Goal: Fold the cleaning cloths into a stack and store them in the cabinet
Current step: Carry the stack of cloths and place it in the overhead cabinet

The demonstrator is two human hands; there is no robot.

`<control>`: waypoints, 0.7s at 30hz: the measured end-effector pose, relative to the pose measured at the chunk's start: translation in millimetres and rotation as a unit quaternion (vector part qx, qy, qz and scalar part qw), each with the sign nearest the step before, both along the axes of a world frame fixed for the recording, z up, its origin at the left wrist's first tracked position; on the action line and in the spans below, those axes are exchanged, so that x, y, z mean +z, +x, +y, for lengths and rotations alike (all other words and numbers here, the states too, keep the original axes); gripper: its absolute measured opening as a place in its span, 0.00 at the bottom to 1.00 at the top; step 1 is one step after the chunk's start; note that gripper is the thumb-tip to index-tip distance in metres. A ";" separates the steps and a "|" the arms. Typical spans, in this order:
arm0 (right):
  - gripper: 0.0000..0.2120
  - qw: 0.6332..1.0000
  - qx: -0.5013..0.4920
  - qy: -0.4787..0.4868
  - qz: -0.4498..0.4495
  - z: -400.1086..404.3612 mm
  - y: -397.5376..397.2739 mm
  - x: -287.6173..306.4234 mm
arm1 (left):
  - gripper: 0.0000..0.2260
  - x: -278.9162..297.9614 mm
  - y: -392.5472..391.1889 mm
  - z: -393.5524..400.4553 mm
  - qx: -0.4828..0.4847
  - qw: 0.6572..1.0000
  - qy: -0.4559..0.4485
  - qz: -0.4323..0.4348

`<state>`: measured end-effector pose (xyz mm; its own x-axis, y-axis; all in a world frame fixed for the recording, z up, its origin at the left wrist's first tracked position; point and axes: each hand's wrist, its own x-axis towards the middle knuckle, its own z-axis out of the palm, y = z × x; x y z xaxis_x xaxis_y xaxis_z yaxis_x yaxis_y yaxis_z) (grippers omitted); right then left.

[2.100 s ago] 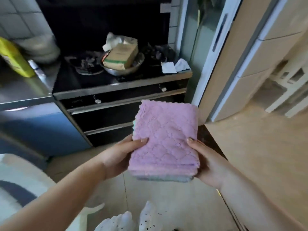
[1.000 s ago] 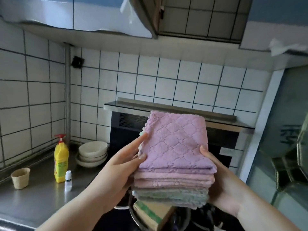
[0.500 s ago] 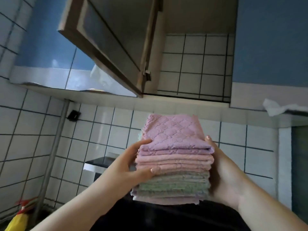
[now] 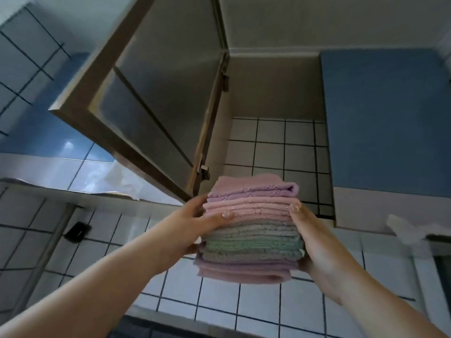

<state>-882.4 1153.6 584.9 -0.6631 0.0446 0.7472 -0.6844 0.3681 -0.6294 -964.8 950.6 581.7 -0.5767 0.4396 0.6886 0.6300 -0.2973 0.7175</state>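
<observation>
A stack of folded cleaning cloths (image 4: pixel 251 230), purple and pink on top, grey and green in the middle, mauve at the bottom, is held up between both hands. My left hand (image 4: pixel 195 223) clasps its left side with the thumb across the front. My right hand (image 4: pixel 307 237) grips the right side from below. The stack sits just below the opening of the upper wall cabinet (image 4: pixel 273 93), whose inside is bare with white tiles at the back. Its door (image 4: pixel 151 93) hangs open to the left.
A closed blue cabinet door (image 4: pixel 385 118) is right of the opening, and blue cabinet fronts (image 4: pixel 44 142) lie to the left. White tiled wall (image 4: pixel 244 301) runs below. A black wall fitting (image 4: pixel 76 231) and a vertical pipe (image 4: pixel 46 254) are at left.
The stack has risen from waist height by the stove up to the open wall cabinet. My view has tilted upward with it. Both hands keep the same grip.
</observation>
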 end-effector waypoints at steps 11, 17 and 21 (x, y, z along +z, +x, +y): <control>0.20 0.999 -0.018 -0.016 0.045 14.6 -34.4 92.8 | 0.20 107.8 -46.2 16.2 -0.053 0.997 -0.035 0.033; 0.13 0.993 -0.074 -0.040 0.080 21.9 -60.4 125.8 | 0.14 137.3 -64.6 41.1 -0.001 0.998 0.000 0.058; 0.13 0.991 -0.068 -0.041 0.105 28.0 -83.9 143.4 | 0.08 154.2 -75.9 56.1 0.016 0.993 0.048 0.103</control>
